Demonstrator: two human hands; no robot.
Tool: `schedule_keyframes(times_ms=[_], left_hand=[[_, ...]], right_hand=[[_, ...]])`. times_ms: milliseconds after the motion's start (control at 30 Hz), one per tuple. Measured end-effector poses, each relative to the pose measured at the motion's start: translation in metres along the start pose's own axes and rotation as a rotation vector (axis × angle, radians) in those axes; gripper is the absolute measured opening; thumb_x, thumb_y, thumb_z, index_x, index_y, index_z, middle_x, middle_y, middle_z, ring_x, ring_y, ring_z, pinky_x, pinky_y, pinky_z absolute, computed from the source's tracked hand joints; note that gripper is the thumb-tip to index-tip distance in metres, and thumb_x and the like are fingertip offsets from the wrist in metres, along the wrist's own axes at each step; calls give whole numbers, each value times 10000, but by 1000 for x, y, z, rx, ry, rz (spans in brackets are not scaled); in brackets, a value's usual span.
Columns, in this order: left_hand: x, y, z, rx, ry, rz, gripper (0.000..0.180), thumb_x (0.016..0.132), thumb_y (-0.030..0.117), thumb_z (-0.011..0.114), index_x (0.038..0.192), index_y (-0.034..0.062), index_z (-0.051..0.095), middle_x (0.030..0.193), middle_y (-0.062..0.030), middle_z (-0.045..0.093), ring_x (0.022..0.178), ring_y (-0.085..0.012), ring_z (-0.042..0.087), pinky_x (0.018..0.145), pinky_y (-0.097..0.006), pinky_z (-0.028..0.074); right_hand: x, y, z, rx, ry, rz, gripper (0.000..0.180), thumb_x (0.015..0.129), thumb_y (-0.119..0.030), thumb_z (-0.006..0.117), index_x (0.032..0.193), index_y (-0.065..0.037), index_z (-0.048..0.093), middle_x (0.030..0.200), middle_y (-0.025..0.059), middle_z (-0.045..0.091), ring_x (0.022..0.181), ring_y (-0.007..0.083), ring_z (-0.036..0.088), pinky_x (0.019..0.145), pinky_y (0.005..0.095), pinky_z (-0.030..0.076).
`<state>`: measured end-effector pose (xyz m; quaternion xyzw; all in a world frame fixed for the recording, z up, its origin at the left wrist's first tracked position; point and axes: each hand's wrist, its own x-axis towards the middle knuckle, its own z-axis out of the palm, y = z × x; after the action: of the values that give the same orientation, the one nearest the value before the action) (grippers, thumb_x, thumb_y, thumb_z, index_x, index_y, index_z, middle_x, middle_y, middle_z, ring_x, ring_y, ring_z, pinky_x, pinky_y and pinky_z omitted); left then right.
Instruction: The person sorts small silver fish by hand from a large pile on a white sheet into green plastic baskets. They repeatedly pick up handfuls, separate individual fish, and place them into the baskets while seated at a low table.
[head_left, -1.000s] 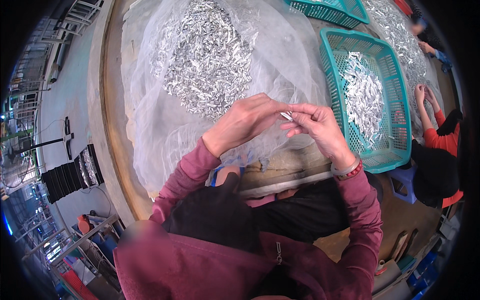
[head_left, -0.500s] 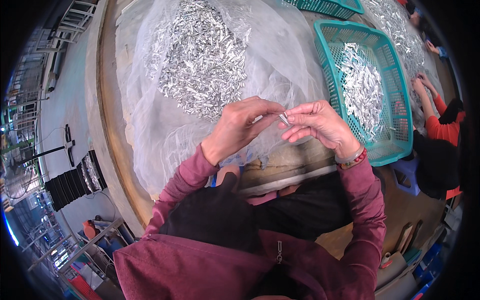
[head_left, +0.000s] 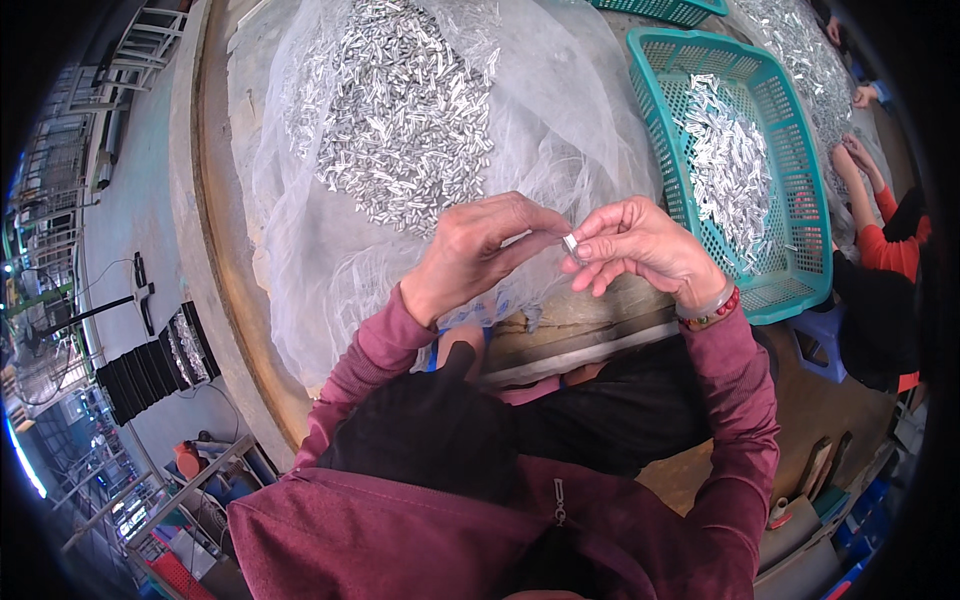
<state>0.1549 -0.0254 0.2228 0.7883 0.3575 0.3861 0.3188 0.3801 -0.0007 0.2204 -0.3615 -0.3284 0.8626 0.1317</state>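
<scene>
Between the fingertips of my right hand (head_left: 645, 247) is a small shiny metal tube (head_left: 571, 243), pinched with the thumb; more pieces under those fingers cannot be made out. My left hand (head_left: 480, 248) is closed, its thumb and forefinger meeting right beside the tube; whatever they pinch is hidden. Beyond my left hand, a large heap of small silver metal tubes (head_left: 405, 120) lies on a sheet of white netting (head_left: 560, 110). To the right of my hands, a green plastic basket (head_left: 812, 220) holds a smaller heap of silver metal tubes (head_left: 728, 165).
Another green basket (head_left: 665, 8) stands at the far edge. At right, a person in an orange top (head_left: 888, 250) works at another heap of metal pieces (head_left: 800, 60), near a blue stool (head_left: 822, 345). A raised ledge (head_left: 205, 200) borders the work surface on the left.
My right hand has turned the metal tube slightly between its fingers, so it sits at a different angle. My left hand stays beside it. The view has shifted a little.
</scene>
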Motion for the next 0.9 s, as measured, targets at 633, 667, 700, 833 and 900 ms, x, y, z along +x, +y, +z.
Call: schedule_keyframes(times_ms=[633, 667, 700, 833, 900], left_hand=[[0, -25, 18, 10, -19, -8, 647, 687, 98, 772, 1282, 79, 520, 1236, -74, 582, 1195, -273, 512, 965, -378, 446], [-1, -26, 18, 7, -12, -9, 631, 689, 88, 770, 1273, 80, 529, 1220, -71, 592, 1179, -270, 526, 955, -373, 455], [-1, -27, 19, 3, -6, -14, 616, 692, 78, 767, 1264, 81, 538, 1205, -68, 603, 1164, -267, 539, 944, -368, 463], [-2, -26, 21, -46, -21, -15, 610, 692, 68, 768, 1258, 70, 541, 1205, -78, 603, 1154, -263, 548, 942, -366, 465], [-2, -25, 21, -77, -21, -21, 608, 694, 64, 767, 1258, 65, 539, 1205, -82, 603, 1151, -258, 550, 942, -364, 465]], right_hand=[[16, 35, 11, 347, 196, -191, 162, 884, -209, 633, 1000, -97, 648, 1079, 38, 643, 976, 128, 566, 815, 364, 467], [16, 36, 11, 354, 196, -189, 166, 884, -210, 633, 1003, -95, 647, 1078, 38, 642, 977, 127, 567, 818, 366, 466], [16, 37, 11, 365, 194, -189, 167, 884, -208, 632, 1004, -92, 647, 1077, 38, 642, 974, 127, 568, 821, 367, 465], [16, 37, 11, 372, 194, -185, 173, 886, -197, 629, 1009, -76, 644, 1065, 40, 645, 968, 129, 571, 827, 370, 464], [16, 36, 11, 364, 197, -179, 176, 887, -192, 626, 1011, -68, 642, 1060, 41, 647, 968, 128, 572, 829, 371, 464]])
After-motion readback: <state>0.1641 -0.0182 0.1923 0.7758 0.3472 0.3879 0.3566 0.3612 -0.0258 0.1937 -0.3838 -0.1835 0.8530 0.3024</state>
